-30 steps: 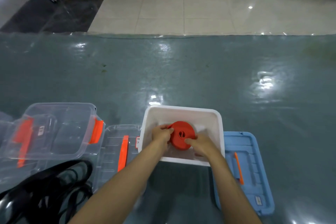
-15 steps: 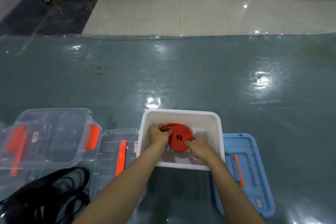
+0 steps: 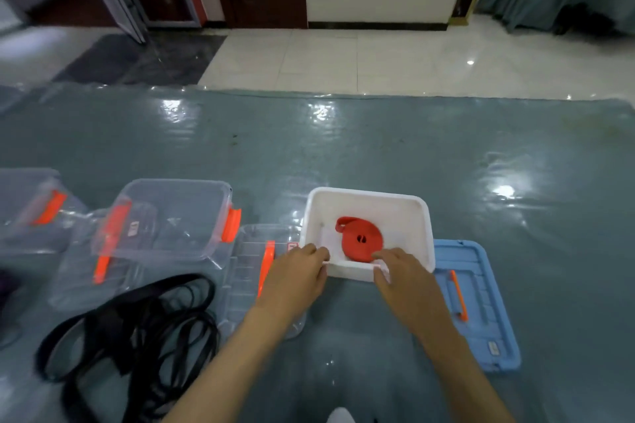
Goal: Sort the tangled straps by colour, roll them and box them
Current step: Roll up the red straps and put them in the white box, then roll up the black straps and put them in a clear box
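Hands sit at the near rim of the white box: the left hand rests at its near left corner with fingers loosely bent over the edge, and the right hand lies over the near wall, fingertips just short of the red strap roll; neither hand clearly grips anything. That single red roll lies flat on the box floor, just beyond the right fingertips and apart from the left hand, its loose end curling up at the left. One blue lid with an orange handle lies beside the box on the right. On the left lie one clear lid, then two clear boxes with orange latches. One tangle of black straps lies near the left forearm on the grey-green table cover.
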